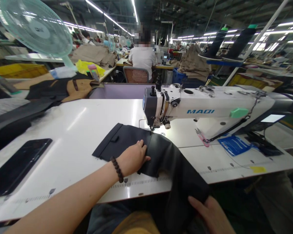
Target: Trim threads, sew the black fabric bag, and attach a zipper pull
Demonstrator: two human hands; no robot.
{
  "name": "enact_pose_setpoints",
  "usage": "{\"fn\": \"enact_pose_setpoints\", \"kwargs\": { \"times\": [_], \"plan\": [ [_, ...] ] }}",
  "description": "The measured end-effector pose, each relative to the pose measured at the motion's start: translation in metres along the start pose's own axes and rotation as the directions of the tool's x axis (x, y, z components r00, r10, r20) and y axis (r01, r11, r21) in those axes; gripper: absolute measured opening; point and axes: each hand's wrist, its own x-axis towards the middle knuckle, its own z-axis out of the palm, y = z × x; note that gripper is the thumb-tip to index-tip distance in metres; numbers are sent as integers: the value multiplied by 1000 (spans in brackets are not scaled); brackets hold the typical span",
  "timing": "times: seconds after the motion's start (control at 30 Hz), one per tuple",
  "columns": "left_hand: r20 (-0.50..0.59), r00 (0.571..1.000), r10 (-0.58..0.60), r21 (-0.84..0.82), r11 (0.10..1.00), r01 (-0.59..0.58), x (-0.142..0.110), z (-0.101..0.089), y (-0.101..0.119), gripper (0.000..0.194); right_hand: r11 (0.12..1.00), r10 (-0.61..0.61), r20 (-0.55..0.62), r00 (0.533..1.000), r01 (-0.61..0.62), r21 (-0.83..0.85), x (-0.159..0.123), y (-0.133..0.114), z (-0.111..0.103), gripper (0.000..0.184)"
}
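Observation:
A black garment piece (171, 152) lies across the sewing machine bed, with a band and small loop at its left end. Its upper edge reaches beneath the needle and presser foot (151, 130) of a white MAQI sewing machine (210, 107). My left hand (134, 157), a beaded bracelet at its wrist, rests palm down on the cloth left of the needle, fingers slightly bent. At the table's front edge my right hand (211, 211) grips the hanging part of the garment, thumb on top; its other fingers are mostly hidden.
A black phone (19, 165) lies on the table's left. Pink-handled thread snips (202, 138) and a blue packet (234, 145) sit under the machine arm. Dark and tan cloth (63, 87) is piled at the back left, near a green fan (36, 29). A person (143, 58) sits ahead.

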Motion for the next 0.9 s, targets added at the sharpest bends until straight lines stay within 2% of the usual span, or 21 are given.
{"fn": "enact_pose_setpoints", "kwargs": {
  "times": [0.1, 0.13, 0.17, 0.2, 0.27, 0.33, 0.4, 0.43, 0.5, 0.63, 0.7, 0.77, 0.9],
  "plan": [
    [-20, 999, 32, -15, 999, -32, 2, 14, 1, 35, 935, -174, -120, 977, 126, -332, 2, -41, -46, 52],
    [-19, 999, 38, -23, 999, -39, 3, 18, 1, 33, 874, -257, -203, 945, 138, -467, 4, -56, -57, 53],
    [-14, 999, 42, -32, 999, -42, 4, 22, 1, 31, 779, -357, -295, 886, 107, -618, 7, -72, -64, 53],
    [-5, 999, 44, -40, 998, -44, 5, 25, 0, 30, 632, -472, -341, 813, 42, -774, 10, -86, -67, 53],
    [14, 999, 49, -56, 997, -48, 8, 27, -1, 25, 259, -641, -234, 731, -82, -962, 18, -112, -59, 47],
    [30, 998, 50, -72, 996, -48, 9, 24, -3, 23, -57, -709, -27, 705, -95, -994, 28, -130, -38, 44],
    [38, 998, 51, -87, 995, -47, 11, 16, -5, 23, -251, -670, 182, 720, 12, -968, 39, -140, -10, 45],
    [42, 998, 51, -90, 995, -47, 13, 11, -5, 24, -299, -628, 265, 732, 88, -950, 46, -143, 4, 45],
    [45, 997, 64, -92, 994, -60, 18, 1, -7, 29, -321, -561, 370, 740, 217, -922, 62, -145, 30, 39],
    [5, 996, 87, -84, 993, -86, 30, -8, -14, 57, -254, -541, 403, 738, 313, -915, 95, -141, 61, 30],
    [-5, 995, 101, -81, 992, -101, 36, -7, -18, 66, -237, -518, 443, 732, 375, -896, 107, -136, 68, 32],
    [2, 991, 131, -80, 988, -130, 39, -5, -20, 68, -247, -492, 494, 716, 430, -869, 115, -130, 72, 33],
    [22, 994, 109, -91, 990, -107, 42, -2, -20, 73, -272, -480, 523, 704, 447, -852, 127, -117, 74, 38]
  ]
}}
